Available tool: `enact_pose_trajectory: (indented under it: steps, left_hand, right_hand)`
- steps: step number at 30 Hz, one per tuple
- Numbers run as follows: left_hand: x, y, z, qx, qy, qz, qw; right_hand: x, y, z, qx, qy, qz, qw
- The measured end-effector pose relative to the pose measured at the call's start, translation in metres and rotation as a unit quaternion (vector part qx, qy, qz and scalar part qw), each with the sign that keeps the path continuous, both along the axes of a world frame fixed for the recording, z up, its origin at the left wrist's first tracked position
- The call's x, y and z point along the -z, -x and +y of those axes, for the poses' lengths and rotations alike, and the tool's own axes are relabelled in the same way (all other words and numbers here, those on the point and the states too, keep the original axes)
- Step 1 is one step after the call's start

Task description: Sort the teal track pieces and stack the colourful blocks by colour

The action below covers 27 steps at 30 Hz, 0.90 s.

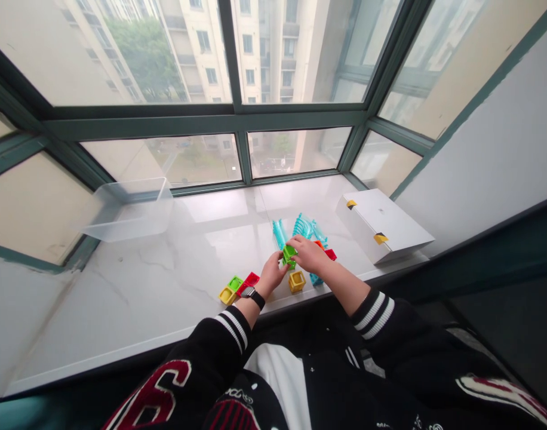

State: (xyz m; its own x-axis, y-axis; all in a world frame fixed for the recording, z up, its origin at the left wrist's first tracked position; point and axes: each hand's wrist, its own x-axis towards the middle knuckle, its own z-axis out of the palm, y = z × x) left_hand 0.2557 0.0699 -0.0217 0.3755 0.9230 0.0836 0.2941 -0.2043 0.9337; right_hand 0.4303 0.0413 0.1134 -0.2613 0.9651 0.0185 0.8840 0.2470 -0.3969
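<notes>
My left hand [274, 273] and my right hand [308, 253] meet over the white sill, both closed around a green toy block [289, 253]. A yellow block [297, 281] stands just below them, near the sill's front edge. Beside my left wrist lie a red block [250, 280], another green block [235, 283] and a second yellow block [227, 295]. Partly hidden by my right forearm are a blue block [316, 279] and a red piece [330, 254]. Clear turquoise track pieces [304, 226] lie just beyond my hands.
A clear plastic bin [130, 209] stands at the left by the window. To the right sits a white box [385, 224] with yellow-and-black tabs. The marble-patterned sill [157, 286] ends at a front edge close to my body, with window frames behind.
</notes>
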Motion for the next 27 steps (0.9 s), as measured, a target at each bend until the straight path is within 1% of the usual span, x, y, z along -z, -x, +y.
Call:
enact_pose_trajectory:
  steps: [8, 11, 18, 22, 27]
  left_hand:
    - [-0.005, -0.001, -0.003, 0.001, -0.005, 0.007, 1.0]
    - [-0.007, 0.0, -0.003, 0.009, -0.013, 0.012, 1.0]
    - [-0.014, 0.002, -0.001, 0.017, -0.001, 0.015, 1.0]
    - [-0.016, 0.003, 0.0, 0.022, -0.008, 0.027, 0.999]
    - [-0.014, 0.005, 0.003, 0.038, -0.016, 0.035, 0.999]
  right_hand:
    - [0.007, 0.006, 0.006, 0.017, 0.046, -0.054, 0.997]
    - [0.007, 0.005, 0.006, 0.024, 0.052, -0.059, 0.997]
    - [0.007, 0.004, 0.011, 0.042, 0.066, -0.06, 0.995]
    - [0.004, 0.003, 0.012, 0.041, 0.065, -0.068, 0.995]
    - [-0.003, 0.007, 0.012, 0.039, 0.067, -0.077, 0.994]
